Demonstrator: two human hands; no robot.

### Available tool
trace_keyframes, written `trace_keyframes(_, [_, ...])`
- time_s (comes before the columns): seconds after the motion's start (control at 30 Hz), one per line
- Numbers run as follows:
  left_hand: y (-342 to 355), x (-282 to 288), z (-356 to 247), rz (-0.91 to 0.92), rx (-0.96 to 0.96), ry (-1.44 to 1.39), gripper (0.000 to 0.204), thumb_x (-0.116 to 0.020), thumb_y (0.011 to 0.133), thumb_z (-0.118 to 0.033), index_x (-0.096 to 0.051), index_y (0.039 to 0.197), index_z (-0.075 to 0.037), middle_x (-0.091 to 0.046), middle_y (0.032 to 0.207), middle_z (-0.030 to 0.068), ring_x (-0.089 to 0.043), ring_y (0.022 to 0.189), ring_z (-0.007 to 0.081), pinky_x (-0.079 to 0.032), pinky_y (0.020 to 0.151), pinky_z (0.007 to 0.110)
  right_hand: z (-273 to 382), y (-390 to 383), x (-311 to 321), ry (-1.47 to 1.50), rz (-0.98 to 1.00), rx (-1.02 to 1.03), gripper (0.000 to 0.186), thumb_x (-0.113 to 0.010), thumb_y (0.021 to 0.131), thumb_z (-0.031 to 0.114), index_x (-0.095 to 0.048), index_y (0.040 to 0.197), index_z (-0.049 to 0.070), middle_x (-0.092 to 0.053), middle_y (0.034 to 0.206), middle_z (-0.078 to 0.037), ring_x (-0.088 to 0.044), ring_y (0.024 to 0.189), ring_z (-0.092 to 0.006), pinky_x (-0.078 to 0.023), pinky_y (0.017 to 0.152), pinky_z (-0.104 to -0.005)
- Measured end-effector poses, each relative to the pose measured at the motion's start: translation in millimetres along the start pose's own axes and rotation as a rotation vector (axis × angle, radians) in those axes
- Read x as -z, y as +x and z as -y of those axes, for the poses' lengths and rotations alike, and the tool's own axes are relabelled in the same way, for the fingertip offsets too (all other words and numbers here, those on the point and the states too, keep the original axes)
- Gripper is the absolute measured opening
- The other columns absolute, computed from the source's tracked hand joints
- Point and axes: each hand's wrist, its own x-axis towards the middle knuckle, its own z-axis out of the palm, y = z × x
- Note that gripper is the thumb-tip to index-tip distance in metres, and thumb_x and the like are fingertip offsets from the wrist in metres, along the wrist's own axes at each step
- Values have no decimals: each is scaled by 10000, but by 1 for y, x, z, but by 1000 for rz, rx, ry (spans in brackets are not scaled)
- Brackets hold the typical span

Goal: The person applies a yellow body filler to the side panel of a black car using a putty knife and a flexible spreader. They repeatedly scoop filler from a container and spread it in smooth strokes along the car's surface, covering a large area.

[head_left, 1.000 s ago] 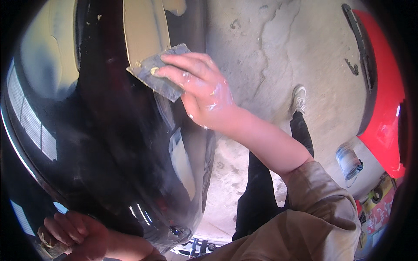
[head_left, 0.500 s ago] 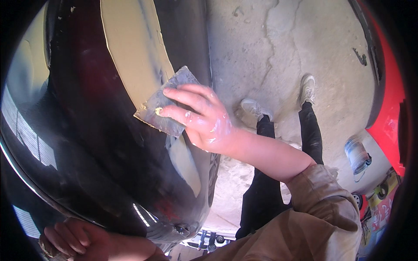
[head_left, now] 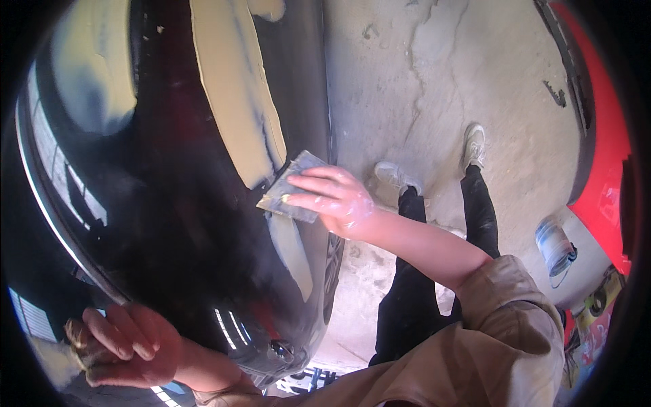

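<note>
My right hand (head_left: 342,202) pinches a flat grey putty spreader (head_left: 293,190), its fingers pressed along the top face and pale filler smeared on the skin. The blade's edge sits at the lower end of a long beige strip of filler (head_left: 237,102) on a black car body panel (head_left: 176,203). Below the spreader runs a second, paler filler patch (head_left: 290,247). At the lower left, my left hand (head_left: 132,342) is closed around a brownish, filler-stained thing (head_left: 88,344), mostly hidden by the fingers and the dark rim of the picture.
Another broad filler patch (head_left: 95,74) covers the panel at the upper left. To the right lies a cracked concrete floor (head_left: 400,74), with my shoes (head_left: 476,144) on it. A bucket (head_left: 555,245) stands near a red car (head_left: 603,163) at the right.
My right hand and the spreader have come down and slightly right, off the filler strip's lower part, showing its end. My left hand has risen a little and moved right.
</note>
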Motion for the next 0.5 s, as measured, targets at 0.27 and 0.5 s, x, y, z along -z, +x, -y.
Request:
trace_keyframes(0.27, [-10, -21, 9, 62, 457, 60, 424, -483, 1068, -388, -596, 1143, 14, -571, 663, 61, -472, 461, 133, -398, 430, 264, 67, 73, 92, 755, -390, -528, 465, -602, 909, -101, -601, 1357, 23, -678, 1271, -176, -658, 1131, -299, -512, 973, -370])
trace_keyframes(0.5, [-4, -34, 15, 541, 407, 309, 202, -570, 1022, -125, -624, 1083, 59, -618, 767, 56, -578, 609, 125, -464, 558, 273, 136, 132, 144, 728, 52, -61, 394, -596, 917, -74, -653, 1294, 23, -647, 1334, -228, -679, 1169, -346, -560, 964, -404])
